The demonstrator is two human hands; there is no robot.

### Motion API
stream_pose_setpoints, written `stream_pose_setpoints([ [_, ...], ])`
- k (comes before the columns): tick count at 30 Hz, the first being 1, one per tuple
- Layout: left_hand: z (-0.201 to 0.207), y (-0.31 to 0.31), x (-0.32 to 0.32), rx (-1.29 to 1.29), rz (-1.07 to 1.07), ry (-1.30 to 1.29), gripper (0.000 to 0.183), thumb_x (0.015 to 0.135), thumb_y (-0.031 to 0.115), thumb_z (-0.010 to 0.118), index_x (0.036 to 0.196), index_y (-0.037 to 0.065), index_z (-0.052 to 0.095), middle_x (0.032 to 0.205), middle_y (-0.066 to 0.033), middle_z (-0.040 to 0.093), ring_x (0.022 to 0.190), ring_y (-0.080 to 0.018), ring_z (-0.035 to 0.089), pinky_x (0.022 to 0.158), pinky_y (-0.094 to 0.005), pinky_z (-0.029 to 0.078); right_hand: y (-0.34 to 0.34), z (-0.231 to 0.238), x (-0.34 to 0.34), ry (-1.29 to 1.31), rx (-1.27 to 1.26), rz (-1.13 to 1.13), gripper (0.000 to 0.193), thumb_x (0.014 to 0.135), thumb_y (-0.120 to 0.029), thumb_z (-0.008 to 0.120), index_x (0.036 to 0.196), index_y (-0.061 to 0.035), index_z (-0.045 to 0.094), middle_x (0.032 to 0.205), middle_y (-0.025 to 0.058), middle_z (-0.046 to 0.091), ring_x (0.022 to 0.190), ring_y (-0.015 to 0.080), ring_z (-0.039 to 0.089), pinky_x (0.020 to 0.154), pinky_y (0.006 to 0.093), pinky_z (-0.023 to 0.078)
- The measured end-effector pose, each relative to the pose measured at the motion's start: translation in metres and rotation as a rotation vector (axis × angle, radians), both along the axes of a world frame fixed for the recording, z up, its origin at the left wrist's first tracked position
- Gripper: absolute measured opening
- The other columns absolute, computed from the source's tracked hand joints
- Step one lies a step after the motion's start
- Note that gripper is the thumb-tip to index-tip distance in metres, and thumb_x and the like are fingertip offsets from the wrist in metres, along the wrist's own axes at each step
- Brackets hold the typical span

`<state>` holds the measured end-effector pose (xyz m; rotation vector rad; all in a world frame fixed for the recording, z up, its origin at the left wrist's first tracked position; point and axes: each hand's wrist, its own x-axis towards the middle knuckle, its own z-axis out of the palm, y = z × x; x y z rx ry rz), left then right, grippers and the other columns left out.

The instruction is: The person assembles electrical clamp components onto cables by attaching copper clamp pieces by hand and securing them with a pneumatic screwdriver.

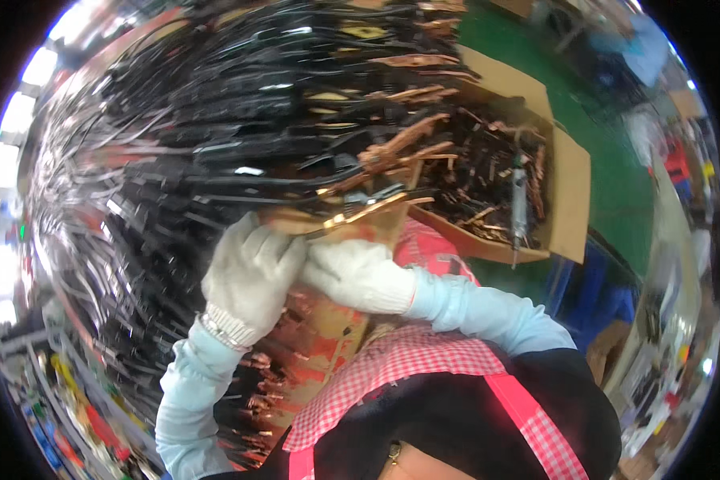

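Workshop interior, wide view: green floor [620, 192] at upper R, w/ blurred items [680, 164] along the R rim. Largest object: heap of blk. cables [216, 152] across the L & upper area, many w/ Cu-coloured ends. Below it, tan surface [328, 340] w/ red patches, partly covered. Next in size: 1 open cardboard box [570, 192], R of heap, containing dark & Cu-coloured scraps [472, 176]. 2 gloved hands, side by side above surface: L hand [252, 272], fingers curled; R hand [360, 276], fingers bent inward twd. L hand. Finger gaps hidden, so can't tell what, if anything, either grips. Slim grey tool [519, 200] over R part of box; hanging vs. resting unclear. Smallest: Cu-coloured strip [372, 211], slanting from just beside L fingers, past R hand's far side, twd. box.
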<state>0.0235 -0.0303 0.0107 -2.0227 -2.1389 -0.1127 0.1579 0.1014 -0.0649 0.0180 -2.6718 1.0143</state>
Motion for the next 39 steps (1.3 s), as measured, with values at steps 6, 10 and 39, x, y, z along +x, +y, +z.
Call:
stream_pose_setpoints([
  [6, -0.008, 0.001, -0.005, -0.209, -0.019, -0.229, 0.024, 0.065, 0.017, 0.078, 0.085, 0.013, 0.065, 0.083, -0.0042, 0.064, 0.084, -0.0298, 0.064, 0.078, -0.0429, 0.05, 0.018, -0.003, 0.006, -0.174, 0.011, 0.181, 0.021, 0.088, -0.033, 0.063, 0.088, -0.0118, 0.066, 0.077, 0.0132, 0.069, 0.068, 0.0309, 0.069, 0.053, 0.0454, 0.052],
  [10, -0.009, 0.008, -0.005, -0.134, -0.038, -0.228, 0.016, 0.07, 0.023, 0.078, 0.079, 0.017, 0.066, 0.073, -0.0006, 0.062, 0.07, -0.0263, 0.062, 0.066, -0.0408, 0.049, 0.04, -0.013, 0.013, 0.133, 0.017, 0.193, 0.015, 0.084, -0.03, 0.065, 0.079, -0.0151, 0.065, 0.075, 0.0087, 0.068, 0.066, 0.0296, 0.069, 0.053, 0.042, 0.052],
  [39, 0.001, 0.01, -0.015, -0.24, 0.162, -0.831, 0.022, 0.091, 0.017, 0.064, 0.11, 0.008, 0.072, 0.078, -0.0149, 0.069, 0.073, -0.0325, 0.069, 0.065, -0.0407, 0.053, 0.109, -0.013, 0.125, -0.065, -1.389, -0.518, 0.04, 0.104, -0.034, 0.052, 0.123, 0.0005, 0.061, 0.095, 0.0086, 0.067, 0.079, 0.02, 0.068, 0.069, 0.0328, 0.056],
])
